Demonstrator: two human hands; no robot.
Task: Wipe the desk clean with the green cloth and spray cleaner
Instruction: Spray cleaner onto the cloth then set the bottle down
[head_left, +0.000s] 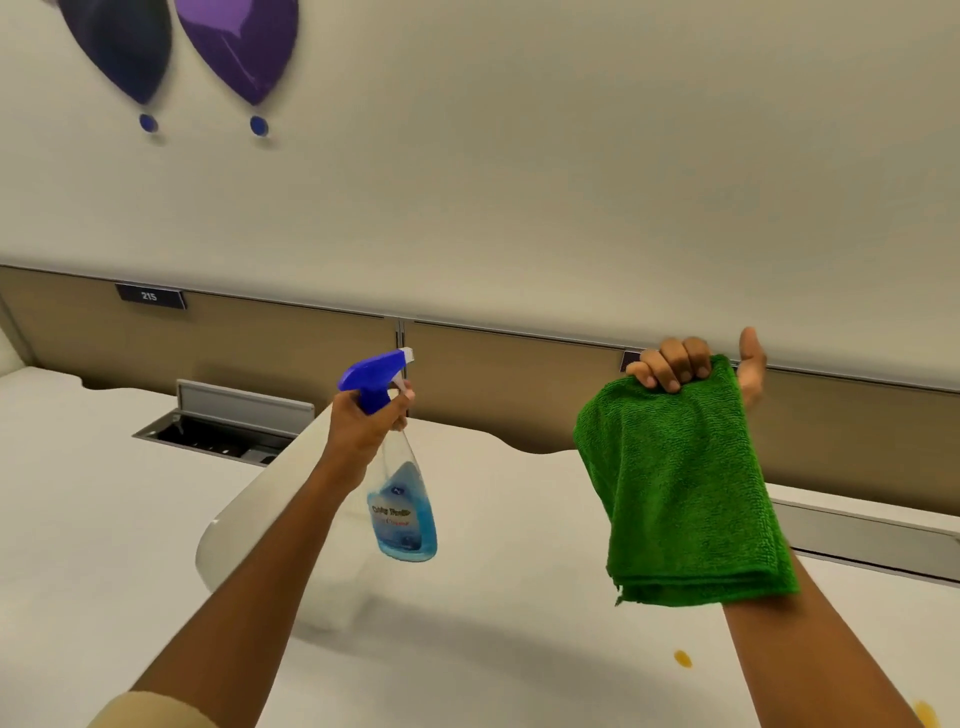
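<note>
My left hand (363, 426) grips the neck of a clear spray bottle (402, 499) with a blue trigger head and blue liquid, held upright above the white desk (493, 519). Its nozzle points away to the right. My right hand (680, 366) is raised at the right, fingers closed on the top edge of a folded green cloth (680, 493) that hangs down over my forearm. A yellow-orange stain (682, 658) sits on the desk below the cloth, and another yellow stain (927, 714) lies at the bottom right corner.
A low white curved divider (249, 519) runs across the desk under my left arm. An open cable hatch (223, 426) with a raised grey lid is sunk into the desk at back left. Beige partition panels (493, 379) stand behind, with a "215" label (149, 296).
</note>
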